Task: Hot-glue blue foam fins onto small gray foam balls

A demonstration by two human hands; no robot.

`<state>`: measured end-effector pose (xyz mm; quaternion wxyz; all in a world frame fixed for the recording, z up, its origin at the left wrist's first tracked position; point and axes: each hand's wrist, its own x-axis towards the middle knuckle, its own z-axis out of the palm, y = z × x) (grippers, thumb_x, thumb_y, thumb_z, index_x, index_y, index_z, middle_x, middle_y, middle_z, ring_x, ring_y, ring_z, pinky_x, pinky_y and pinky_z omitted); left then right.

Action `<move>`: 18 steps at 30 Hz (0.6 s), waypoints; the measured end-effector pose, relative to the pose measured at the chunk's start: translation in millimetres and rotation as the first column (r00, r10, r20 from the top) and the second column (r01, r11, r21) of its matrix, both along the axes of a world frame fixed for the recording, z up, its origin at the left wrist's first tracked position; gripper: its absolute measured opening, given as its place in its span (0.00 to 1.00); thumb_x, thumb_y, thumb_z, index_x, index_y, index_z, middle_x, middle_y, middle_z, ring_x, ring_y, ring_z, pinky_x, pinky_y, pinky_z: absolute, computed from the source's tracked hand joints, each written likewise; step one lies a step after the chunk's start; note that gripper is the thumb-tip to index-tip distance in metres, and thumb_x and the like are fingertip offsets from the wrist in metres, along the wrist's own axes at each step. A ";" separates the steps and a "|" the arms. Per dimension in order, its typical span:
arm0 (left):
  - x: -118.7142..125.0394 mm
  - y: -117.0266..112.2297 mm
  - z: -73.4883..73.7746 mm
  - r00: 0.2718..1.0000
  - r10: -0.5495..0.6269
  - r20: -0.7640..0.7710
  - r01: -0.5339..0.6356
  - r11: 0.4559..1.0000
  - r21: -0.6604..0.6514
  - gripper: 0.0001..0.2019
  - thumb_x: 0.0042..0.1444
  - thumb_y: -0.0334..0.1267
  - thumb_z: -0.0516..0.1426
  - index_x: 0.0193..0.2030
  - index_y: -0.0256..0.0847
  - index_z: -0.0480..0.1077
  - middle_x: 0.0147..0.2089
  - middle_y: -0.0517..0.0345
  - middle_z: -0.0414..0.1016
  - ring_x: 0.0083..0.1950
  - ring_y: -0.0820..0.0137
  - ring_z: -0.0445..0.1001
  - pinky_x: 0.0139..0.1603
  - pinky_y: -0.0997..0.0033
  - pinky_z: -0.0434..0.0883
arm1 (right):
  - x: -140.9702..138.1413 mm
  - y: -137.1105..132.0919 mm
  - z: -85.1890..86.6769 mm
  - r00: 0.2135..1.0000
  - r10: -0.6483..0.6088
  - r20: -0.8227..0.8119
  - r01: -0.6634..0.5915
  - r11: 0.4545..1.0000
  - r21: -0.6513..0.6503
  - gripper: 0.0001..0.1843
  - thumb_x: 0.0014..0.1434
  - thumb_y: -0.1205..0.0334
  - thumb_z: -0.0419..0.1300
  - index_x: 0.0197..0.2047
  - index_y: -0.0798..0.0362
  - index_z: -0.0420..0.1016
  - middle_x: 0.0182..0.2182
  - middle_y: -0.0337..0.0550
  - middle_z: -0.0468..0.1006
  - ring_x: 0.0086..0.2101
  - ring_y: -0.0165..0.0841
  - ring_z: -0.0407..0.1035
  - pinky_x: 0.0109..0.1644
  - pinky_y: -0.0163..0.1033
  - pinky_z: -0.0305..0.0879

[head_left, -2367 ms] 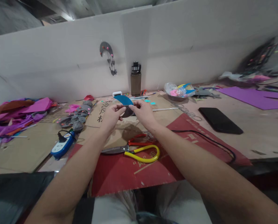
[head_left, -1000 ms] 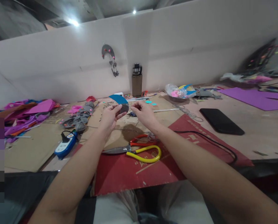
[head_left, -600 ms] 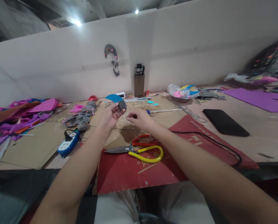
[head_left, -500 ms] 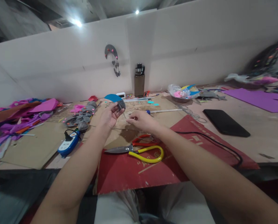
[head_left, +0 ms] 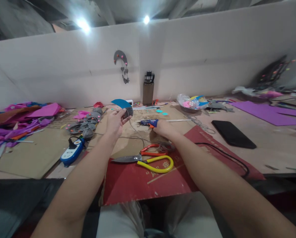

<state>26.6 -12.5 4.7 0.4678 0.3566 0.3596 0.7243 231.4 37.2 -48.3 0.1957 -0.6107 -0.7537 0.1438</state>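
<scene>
My left hand [head_left: 117,123] pinches a blue crescent-shaped cutout [head_left: 121,103], whose lower end is wrapped in grey yarn. From that wrapped end a loose strand of yarn [head_left: 135,130] runs down to the cardboard. My right hand [head_left: 164,129] is closed around a blue glue gun [head_left: 146,122] lying low over the cardboard, its nozzle to the left; a pale glue stick [head_left: 179,120] sticks out behind. The grip itself is partly hidden by the fingers. Below the hands lie scissors [head_left: 158,165] with one red and one yellow handle, beside a tangle of grey yarn [head_left: 166,147].
Red-printed cardboard [head_left: 128,185] covers the near table edge. To the left are a blue-white power strip [head_left: 73,152], grey yarn pieces [head_left: 87,122] and coloured scraps [head_left: 43,110]. A bottle [head_left: 148,91], a bowl [head_left: 190,109], a black phone [head_left: 233,134] and purple sheets [head_left: 264,112] stand or lie farther off.
My right hand has let go of the yarn strand and moved right onto the glue gun. The strand now hangs loose. My left hand still holds the crescent in nearly the same place.
</scene>
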 end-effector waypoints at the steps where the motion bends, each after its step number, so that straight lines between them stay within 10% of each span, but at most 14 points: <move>1: 1.1 -0.8 0.3 1.000 -0.002 -0.013 0.002 1.000 -0.001 0.07 0.47 0.29 0.62 0.25 0.36 0.65 0.26 0.62 0.72 0.28 0.78 0.72 0.39 0.70 0.76 | -1.7 0.1 -0.3 1.000 -0.014 0.019 0.015 1.000 -0.014 0.08 0.45 0.58 0.65 0.26 0.55 0.76 0.24 0.52 0.77 0.28 0.38 0.71 0.29 0.37 0.61; 8: 2.8 -1.7 0.3 0.999 0.015 -0.047 -0.015 1.000 -0.005 0.06 0.48 0.29 0.62 0.27 0.36 0.67 0.28 0.59 0.72 0.31 0.75 0.73 0.39 0.69 0.76 | -2.0 -11.0 24.8 0.880 -0.064 -0.470 0.055 0.998 -0.031 0.13 0.49 0.59 0.59 0.39 0.55 0.72 0.32 0.51 0.77 0.28 0.37 0.72 0.29 0.39 0.64; 13: 1.8 -0.8 0.5 0.996 0.045 -0.077 -0.048 0.998 -0.035 0.05 0.48 0.29 0.61 0.27 0.36 0.67 0.29 0.58 0.73 0.31 0.75 0.74 0.41 0.68 0.76 | -10.0 -33.7 46.3 0.622 0.161 -0.766 -0.055 0.985 0.162 0.19 0.49 0.65 0.55 0.46 0.47 0.66 0.37 0.44 0.75 0.29 0.33 0.70 0.27 0.37 0.65; 18: -0.3 2.5 -2.8 0.988 0.087 -0.129 -0.093 0.995 -0.034 0.05 0.47 0.29 0.61 0.27 0.36 0.68 0.27 0.62 0.70 0.29 0.78 0.71 0.41 0.69 0.76 | -18.8 -54.0 57.0 0.528 0.340 -0.778 -0.237 0.939 0.249 0.18 0.50 0.66 0.55 0.46 0.47 0.64 0.35 0.42 0.74 0.26 0.29 0.64 0.23 0.35 0.62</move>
